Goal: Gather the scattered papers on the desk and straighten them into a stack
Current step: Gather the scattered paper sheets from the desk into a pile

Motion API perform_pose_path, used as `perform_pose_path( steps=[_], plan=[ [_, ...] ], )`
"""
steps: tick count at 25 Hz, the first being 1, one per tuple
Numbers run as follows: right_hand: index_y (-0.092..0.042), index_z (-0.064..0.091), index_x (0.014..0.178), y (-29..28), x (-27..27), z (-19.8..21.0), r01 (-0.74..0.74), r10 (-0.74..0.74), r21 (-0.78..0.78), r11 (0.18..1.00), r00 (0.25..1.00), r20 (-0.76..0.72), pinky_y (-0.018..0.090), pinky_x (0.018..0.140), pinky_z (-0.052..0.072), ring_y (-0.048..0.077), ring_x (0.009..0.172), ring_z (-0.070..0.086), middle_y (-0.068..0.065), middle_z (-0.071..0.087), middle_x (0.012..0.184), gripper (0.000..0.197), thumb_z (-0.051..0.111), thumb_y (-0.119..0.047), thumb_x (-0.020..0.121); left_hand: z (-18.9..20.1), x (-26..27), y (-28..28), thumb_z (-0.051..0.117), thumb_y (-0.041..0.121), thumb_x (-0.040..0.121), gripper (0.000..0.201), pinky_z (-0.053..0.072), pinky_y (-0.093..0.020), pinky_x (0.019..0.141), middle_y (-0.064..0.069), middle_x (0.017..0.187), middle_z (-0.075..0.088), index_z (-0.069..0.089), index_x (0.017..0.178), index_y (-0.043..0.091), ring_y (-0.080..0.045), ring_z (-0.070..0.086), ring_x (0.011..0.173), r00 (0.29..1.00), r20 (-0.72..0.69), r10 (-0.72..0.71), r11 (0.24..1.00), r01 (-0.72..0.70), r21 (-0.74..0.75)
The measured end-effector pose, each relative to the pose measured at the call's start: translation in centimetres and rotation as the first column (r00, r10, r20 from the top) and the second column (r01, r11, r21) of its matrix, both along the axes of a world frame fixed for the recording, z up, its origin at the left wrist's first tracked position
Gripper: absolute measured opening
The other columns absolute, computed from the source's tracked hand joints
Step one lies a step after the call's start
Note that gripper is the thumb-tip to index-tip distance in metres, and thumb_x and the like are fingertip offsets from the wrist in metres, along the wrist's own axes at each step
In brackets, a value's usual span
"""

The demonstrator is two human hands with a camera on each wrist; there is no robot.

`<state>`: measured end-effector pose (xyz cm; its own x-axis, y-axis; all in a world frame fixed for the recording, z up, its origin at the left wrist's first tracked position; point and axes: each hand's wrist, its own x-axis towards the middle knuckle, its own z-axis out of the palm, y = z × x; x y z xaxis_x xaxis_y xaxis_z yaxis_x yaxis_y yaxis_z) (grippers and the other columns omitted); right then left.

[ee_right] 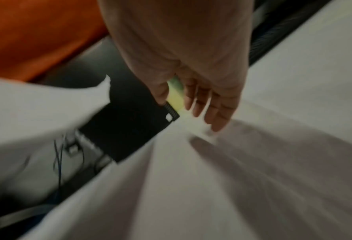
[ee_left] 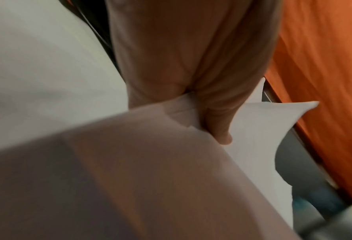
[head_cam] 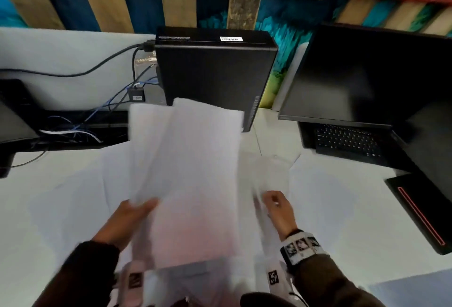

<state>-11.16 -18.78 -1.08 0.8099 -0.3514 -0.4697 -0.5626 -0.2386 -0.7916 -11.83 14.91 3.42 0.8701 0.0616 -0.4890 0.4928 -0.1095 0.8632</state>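
- Your left hand (head_cam: 127, 218) pinches a fanned bundle of papers (head_cam: 193, 159) at its near left edge; the left wrist view shows the thumb (ee_left: 216, 116) pressed on top of the sheets, which the head view blurs.
- Your right hand (head_cam: 277, 208) has a relaxed, spread grip; the right wrist view shows straight fingers (ee_right: 218, 112) just above a loose sheet (ee_right: 232, 170), holding nothing.
- The bundle is lifted and tilted over the white table (head_cam: 342, 196), with more sheets lying flat beneath.
- Only the head view shows the black computer tower (head_cam: 215, 66) behind the papers and the monitor (head_cam: 367, 74) to the right.
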Motion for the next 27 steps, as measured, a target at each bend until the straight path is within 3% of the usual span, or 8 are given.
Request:
perform_pose_path(
  steps=[3, 6, 9, 14, 17, 19, 22, 27],
  plan=[
    [-0.005, 0.039, 0.137, 2.4, 1.2, -2.3, -0.353, 0.242, -0.362, 0.863, 0.917, -0.316, 0.041, 0.101, 0.039, 0.032, 0.127, 0.045, 0.012, 0.047, 0.135, 0.086, 0.07, -0.053, 0.073, 0.1, -5.6, 5.8, 0.062, 0.02, 0.087, 0.024, 0.051, -0.023, 0.053, -0.017, 0.07, 0.073, 0.07, 0.09, -0.003, -0.022, 0.066, 0.056, 0.964, -0.009, 0.265, 0.958, -0.262, 0.118],
    [-0.009, 0.025, 0.142, 4.6, 1.3, -2.2, -0.487, 0.229, -0.469, 0.737, 0.833, -0.504, 0.045, 0.102, 0.034, 0.03, 0.13, 0.044, 0.008, 0.047, 0.141, 0.107, 0.073, -0.061, 0.061, -1.2, -10.4, 9.5, 0.067, 0.027, 0.083, 0.041, 0.05, -0.04, 0.08, -0.022, 0.1, 0.069, 0.064, 0.109, -0.005, -0.029, 0.064, 0.089, 0.865, -0.084, 0.494, 0.867, -0.484, 0.121],
    [-0.008, 0.033, 0.137, 4.7, 1.5, -3.1, -0.458, 0.234, -0.39, 0.799, 0.833, -0.501, 0.043, 0.101, 0.037, 0.032, 0.125, 0.051, 0.011, 0.056, 0.135, 0.092, 0.077, -0.048, 0.066, -2.7, -13.5, 10.2, 0.075, 0.043, 0.071, 0.068, 0.045, -0.041, 0.089, -0.017, 0.107, 0.065, 0.06, 0.116, -0.005, -0.027, 0.06, 0.098, 0.8, -0.082, 0.594, 0.796, -0.569, 0.208],
    [-0.002, 0.061, 0.114, 3.4, 1.7, -2.4, -0.358, 0.302, -0.322, 0.877, 0.93, -0.211, 0.025, 0.079, 0.041, 0.032, 0.109, 0.061, 0.016, 0.067, 0.115, 0.034, 0.065, -0.018, 0.085, -2.3, -14.0, 8.9, 0.064, 0.027, 0.085, 0.052, 0.04, -0.036, 0.086, -0.016, 0.11, 0.062, 0.055, 0.125, -0.004, -0.024, 0.054, 0.099, 0.832, -0.063, 0.551, 0.832, -0.542, 0.115],
    [-0.005, 0.059, 0.119, 2.8, 1.3, -0.5, -0.333, 0.338, -0.191, 0.924, 0.941, -0.005, 0.024, 0.081, 0.046, 0.026, 0.103, 0.062, 0.009, 0.066, 0.107, 0.032, 0.058, -0.006, 0.088, -2.1, -12.7, 7.7, 0.068, 0.034, 0.079, 0.05, 0.049, -0.039, 0.092, -0.009, 0.109, 0.07, 0.061, 0.119, 0.005, -0.024, 0.064, 0.105, 0.88, -0.04, 0.473, 0.88, -0.474, -0.029],
    [-0.014, 0.063, 0.119, 2.8, 1.0, 1.4, -0.283, 0.28, 0.008, 0.959, 0.952, 0.119, 0.036, 0.095, 0.05, 0.025, 0.105, 0.066, 0.005, 0.072, 0.113, 0.032, 0.055, -0.004, 0.089, -1.2, -11.1, 5.9, 0.06, 0.02, 0.087, 0.026, 0.056, -0.024, 0.075, -0.003, 0.096, 0.076, 0.067, 0.108, 0.007, -0.016, 0.071, 0.091, 0.924, -0.026, 0.381, 0.918, -0.381, -0.107],
    [-0.017, 0.065, 0.116, 3.3, 0.8, 4.7, -0.258, 0.211, 0.332, 0.907, 0.962, 0.171, 0.039, 0.088, 0.055, 0.023, 0.101, 0.071, 0.005, 0.075, 0.109, 0.032, 0.049, 0.0, 0.094, 0.3, -7.7, 1.9, 0.062, 0.025, 0.086, 0.026, 0.051, -0.025, 0.05, -0.006, 0.07, 0.073, 0.07, 0.091, 0.001, -0.016, 0.067, 0.058, 0.977, 0.022, 0.212, 0.967, -0.206, -0.146],
    [-0.014, 0.066, 0.117, 4.2, 0.3, 6.2, -0.244, 0.177, 0.6, 0.762, 0.97, 0.17, 0.039, 0.08, 0.057, 0.027, 0.1, 0.071, 0.012, 0.073, 0.113, 0.038, 0.068, -0.017, 0.08, 0.2, -4.1, -1.6, 0.07, 0.038, 0.077, 0.032, 0.056, -0.041, 0.075, -0.009, 0.085, 0.073, 0.068, 0.089, 0.009, -0.025, 0.07, 0.081, 0.967, 0.163, 0.194, 0.972, -0.212, 0.105]
  ],
)
